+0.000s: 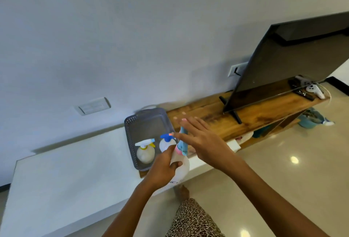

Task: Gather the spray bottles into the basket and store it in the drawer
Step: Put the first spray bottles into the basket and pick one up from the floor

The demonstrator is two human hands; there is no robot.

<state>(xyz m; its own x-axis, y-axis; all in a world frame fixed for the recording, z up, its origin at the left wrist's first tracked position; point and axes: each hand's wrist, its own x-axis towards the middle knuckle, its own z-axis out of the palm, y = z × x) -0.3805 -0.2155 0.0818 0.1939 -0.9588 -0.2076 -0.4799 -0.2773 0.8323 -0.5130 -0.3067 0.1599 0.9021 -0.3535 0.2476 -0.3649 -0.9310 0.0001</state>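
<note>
A grey perforated basket (143, 121) sits on the low wooden cabinet (251, 116). Two white spray bottles lie inside it: one with a white and yellow trigger (145, 151), one with a blue trigger (166, 143). My left hand (162, 168) grips a third white spray bottle (182, 167) with a pink collar and light-blue trigger, held just right of the basket's near corner. My right hand (200, 138) hovers flat with fingers spread, just above and right of that bottle's trigger, holding nothing.
A white counter (66, 170) extends left of the basket. A flat-screen TV (287, 63) stands on the cabinet to the right, with controllers (313, 88) beyond it. Open shelves lie below the wooden top, above a glossy floor. My leopard-print clothing (192, 219) and foot are below.
</note>
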